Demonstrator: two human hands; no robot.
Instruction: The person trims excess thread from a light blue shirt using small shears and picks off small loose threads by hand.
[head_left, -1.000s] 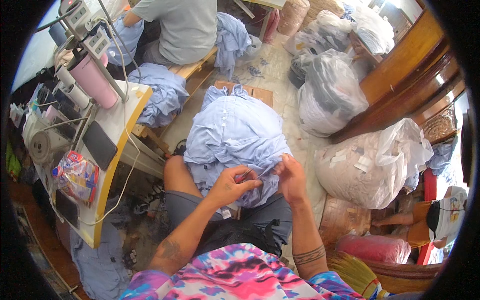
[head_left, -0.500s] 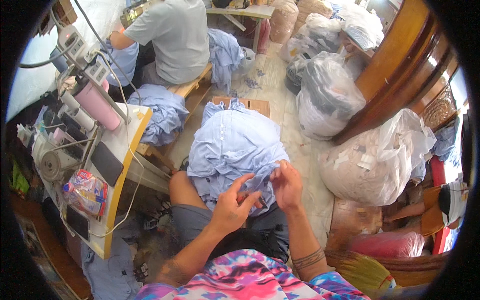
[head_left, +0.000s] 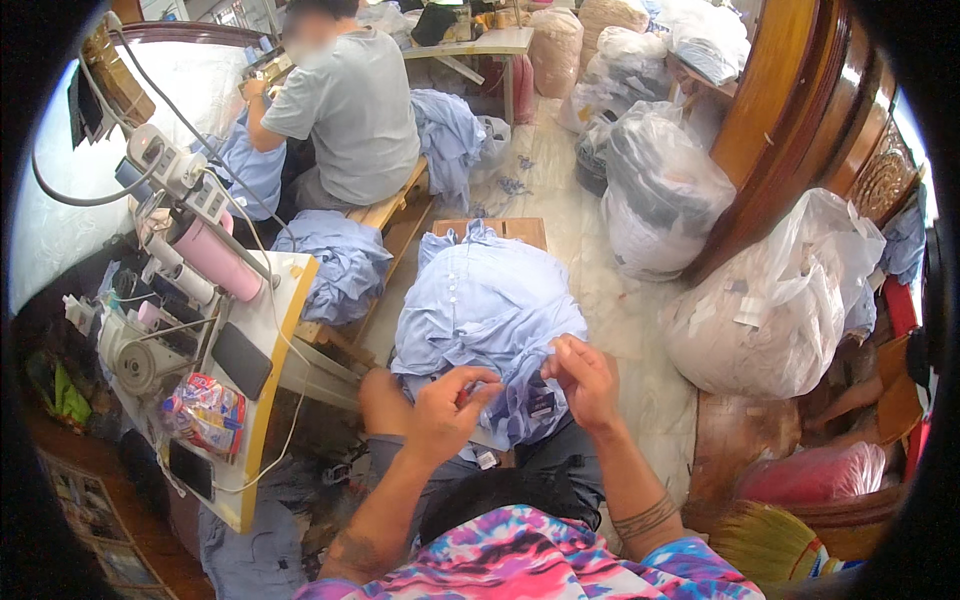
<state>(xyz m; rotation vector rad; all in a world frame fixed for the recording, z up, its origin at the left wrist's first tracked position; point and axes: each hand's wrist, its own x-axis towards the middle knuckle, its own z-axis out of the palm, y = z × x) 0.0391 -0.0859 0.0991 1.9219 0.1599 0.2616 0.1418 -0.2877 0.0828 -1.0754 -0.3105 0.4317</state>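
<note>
The light-blue cloth garment (head_left: 505, 312) with white buttons lay heaped at the person's lap. Above its near part, the left hand (head_left: 443, 415) had curled fingers; the right hand (head_left: 590, 385) had thumb and forefinger close together. Whether either pinched anything could not be determined.

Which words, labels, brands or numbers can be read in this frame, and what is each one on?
Red, white and blue plastic packet: crumpled print, not copied out here.
Dark label on the light-blue garment: pale marks, too small to read.
White tag near the person's lap: any print too small to read.
White slip at the bulging plastic bag: no print legible.
</note>
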